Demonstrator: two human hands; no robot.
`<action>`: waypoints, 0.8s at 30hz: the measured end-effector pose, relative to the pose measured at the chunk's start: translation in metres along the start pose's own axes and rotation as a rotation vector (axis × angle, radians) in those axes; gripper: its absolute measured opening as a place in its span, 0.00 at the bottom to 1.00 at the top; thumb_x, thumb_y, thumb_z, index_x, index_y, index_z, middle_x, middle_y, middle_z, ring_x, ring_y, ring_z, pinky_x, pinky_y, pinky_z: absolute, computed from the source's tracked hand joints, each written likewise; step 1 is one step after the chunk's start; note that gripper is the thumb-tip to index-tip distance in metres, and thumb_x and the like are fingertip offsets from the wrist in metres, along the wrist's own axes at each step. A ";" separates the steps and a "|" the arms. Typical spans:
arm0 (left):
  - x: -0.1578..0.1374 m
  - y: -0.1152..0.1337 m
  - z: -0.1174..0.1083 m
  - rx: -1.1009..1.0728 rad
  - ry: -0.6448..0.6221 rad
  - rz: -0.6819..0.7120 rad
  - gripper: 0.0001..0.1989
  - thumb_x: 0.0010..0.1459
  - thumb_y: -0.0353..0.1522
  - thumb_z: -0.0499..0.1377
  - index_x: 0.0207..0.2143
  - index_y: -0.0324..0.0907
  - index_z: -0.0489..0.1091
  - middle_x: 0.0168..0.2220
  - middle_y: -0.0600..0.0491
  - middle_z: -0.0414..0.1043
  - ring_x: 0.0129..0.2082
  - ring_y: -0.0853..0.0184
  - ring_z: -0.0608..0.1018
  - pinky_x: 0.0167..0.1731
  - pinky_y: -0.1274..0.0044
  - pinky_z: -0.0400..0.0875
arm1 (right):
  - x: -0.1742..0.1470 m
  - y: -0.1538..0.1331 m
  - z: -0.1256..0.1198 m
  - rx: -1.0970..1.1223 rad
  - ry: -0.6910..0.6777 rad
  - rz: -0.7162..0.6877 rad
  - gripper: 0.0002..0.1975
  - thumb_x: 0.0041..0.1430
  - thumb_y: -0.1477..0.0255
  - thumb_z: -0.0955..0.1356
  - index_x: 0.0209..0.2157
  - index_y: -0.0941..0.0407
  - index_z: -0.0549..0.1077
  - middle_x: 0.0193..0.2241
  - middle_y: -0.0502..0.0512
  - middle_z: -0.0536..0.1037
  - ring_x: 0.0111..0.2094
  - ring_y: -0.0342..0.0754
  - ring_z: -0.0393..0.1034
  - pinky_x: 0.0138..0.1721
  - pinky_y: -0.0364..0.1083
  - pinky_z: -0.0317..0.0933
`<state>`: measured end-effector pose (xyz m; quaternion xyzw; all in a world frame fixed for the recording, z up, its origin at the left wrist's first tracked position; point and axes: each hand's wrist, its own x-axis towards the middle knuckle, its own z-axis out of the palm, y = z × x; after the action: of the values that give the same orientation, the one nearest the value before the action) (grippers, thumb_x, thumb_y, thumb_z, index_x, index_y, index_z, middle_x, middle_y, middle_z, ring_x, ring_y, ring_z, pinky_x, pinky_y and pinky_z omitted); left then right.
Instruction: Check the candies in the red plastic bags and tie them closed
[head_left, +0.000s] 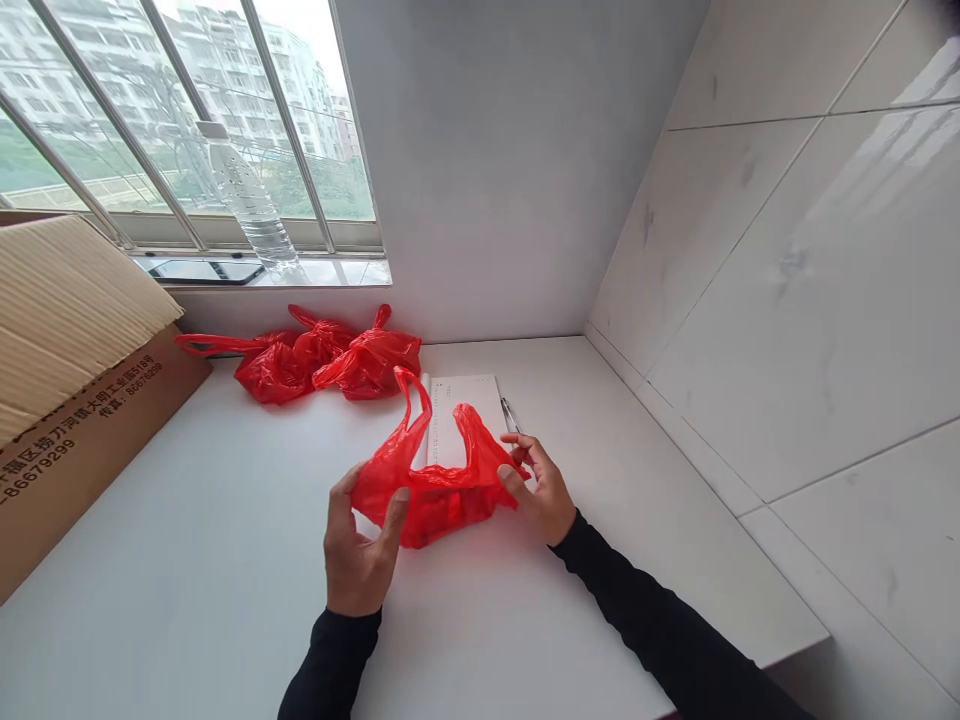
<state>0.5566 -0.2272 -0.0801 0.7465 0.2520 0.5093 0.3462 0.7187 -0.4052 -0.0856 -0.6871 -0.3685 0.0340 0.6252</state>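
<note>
A red plastic bag (450,505) rests on the white table between my two hands, its handle loops standing up. My left hand (364,550) grips the bag's left side, thumb in front and the fingers behind it. On the right side, my right hand (541,492) pinches the plastic between thumb and fingers. Whatever lies inside the bag is hidden by the red film. Just behind it lies an open notebook (480,400), partly covered by the bag, and a pen (510,412) lies along the notebook's right edge.
Several tied red bags (375,360) sit against the back wall. A cardboard box (90,400) with a raised flap stands at the left. On the window sill are a water bottle (251,205) and a dark flat device (202,271). Tiled wall (810,300) bounds the right.
</note>
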 end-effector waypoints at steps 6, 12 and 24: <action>0.001 0.005 0.000 0.044 0.142 -0.007 0.12 0.59 0.42 0.62 0.32 0.43 0.75 0.34 0.52 0.72 0.36 0.63 0.73 0.42 0.69 0.70 | -0.005 -0.005 0.001 0.049 0.029 -0.014 0.10 0.66 0.61 0.65 0.35 0.53 0.67 0.27 0.48 0.68 0.29 0.46 0.63 0.33 0.46 0.61; 0.004 0.001 -0.014 0.054 0.363 -0.230 0.14 0.60 0.43 0.62 0.39 0.42 0.77 0.22 0.59 0.62 0.23 0.70 0.64 0.27 0.75 0.63 | 0.000 0.010 -0.002 0.109 0.155 0.031 0.10 0.70 0.61 0.59 0.37 0.51 0.60 0.26 0.47 0.65 0.26 0.45 0.60 0.27 0.44 0.59; -0.007 0.017 0.000 -0.147 0.095 -0.179 0.18 0.50 0.42 0.68 0.39 0.44 0.69 0.38 0.52 0.72 0.34 0.65 0.75 0.27 0.76 0.70 | -0.023 -0.028 0.010 -0.411 0.214 -0.674 0.29 0.57 0.75 0.67 0.59 0.43 0.62 0.46 0.57 0.72 0.48 0.58 0.66 0.51 0.59 0.61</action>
<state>0.5542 -0.2432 -0.0708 0.6687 0.2957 0.5284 0.4315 0.6833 -0.4109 -0.0723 -0.6382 -0.5049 -0.3186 0.4861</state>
